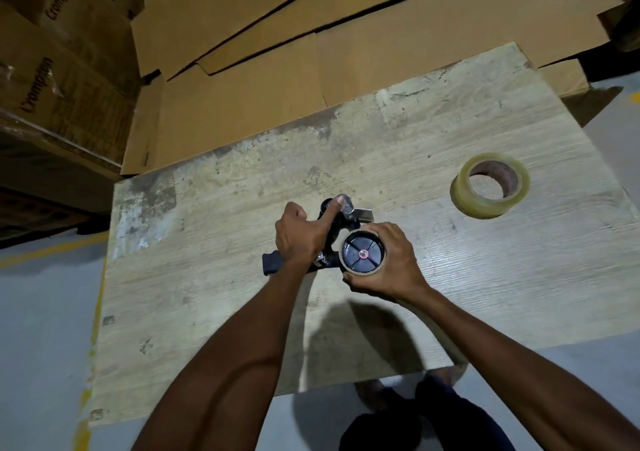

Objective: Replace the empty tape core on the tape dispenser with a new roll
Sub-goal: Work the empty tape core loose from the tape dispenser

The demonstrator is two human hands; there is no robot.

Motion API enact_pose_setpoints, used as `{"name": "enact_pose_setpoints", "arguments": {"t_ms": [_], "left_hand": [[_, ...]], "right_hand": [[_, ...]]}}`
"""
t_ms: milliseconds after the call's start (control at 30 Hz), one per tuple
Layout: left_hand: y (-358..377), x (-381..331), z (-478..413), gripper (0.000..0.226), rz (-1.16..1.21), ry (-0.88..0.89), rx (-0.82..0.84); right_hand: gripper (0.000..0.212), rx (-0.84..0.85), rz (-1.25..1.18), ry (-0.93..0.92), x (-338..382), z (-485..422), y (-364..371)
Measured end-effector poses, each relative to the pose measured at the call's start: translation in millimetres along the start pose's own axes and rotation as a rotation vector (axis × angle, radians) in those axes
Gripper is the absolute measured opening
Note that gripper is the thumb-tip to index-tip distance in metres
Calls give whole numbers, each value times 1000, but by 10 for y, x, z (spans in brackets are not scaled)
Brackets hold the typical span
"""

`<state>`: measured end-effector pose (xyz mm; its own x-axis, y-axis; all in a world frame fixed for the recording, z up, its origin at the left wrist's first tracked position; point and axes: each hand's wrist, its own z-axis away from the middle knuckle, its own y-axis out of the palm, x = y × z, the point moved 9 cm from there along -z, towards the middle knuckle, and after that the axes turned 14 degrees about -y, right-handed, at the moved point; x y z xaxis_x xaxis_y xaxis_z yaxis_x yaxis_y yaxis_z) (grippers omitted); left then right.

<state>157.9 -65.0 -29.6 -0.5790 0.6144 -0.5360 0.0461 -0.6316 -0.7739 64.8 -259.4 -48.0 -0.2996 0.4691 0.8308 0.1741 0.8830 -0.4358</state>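
Both forearms bare, reaching forward and converging near mid-frame. Left hand (300,239) back-up, fingers curled in a closed grip, index finger extended forward and slightly right with its tip pressing down, thumb tucked under and hidden. Right hand (389,258) sits just right of it, back of hand facing up and right, fingers and thumb wrapped round in a closed cupping grip, thumb at the near side. Wrists roughly straight. Hands close together, whether they touch can't be told.
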Motion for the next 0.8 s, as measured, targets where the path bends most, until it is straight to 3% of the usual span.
{"name": "enact_pose_setpoints", "arguments": {"t_ms": [300, 533, 800], "left_hand": [[-49, -12, 66, 82, 23, 9, -43], [-26, -12, 69, 83, 36, 58, -39], [35, -91, 16, 82, -67, 136, -17]], "right_hand": [[74, -102, 36, 8, 102, 16, -71], [73, -90, 23, -67, 113, 48, -45], [74, -64, 23, -7, 1, 138, 10]]}}
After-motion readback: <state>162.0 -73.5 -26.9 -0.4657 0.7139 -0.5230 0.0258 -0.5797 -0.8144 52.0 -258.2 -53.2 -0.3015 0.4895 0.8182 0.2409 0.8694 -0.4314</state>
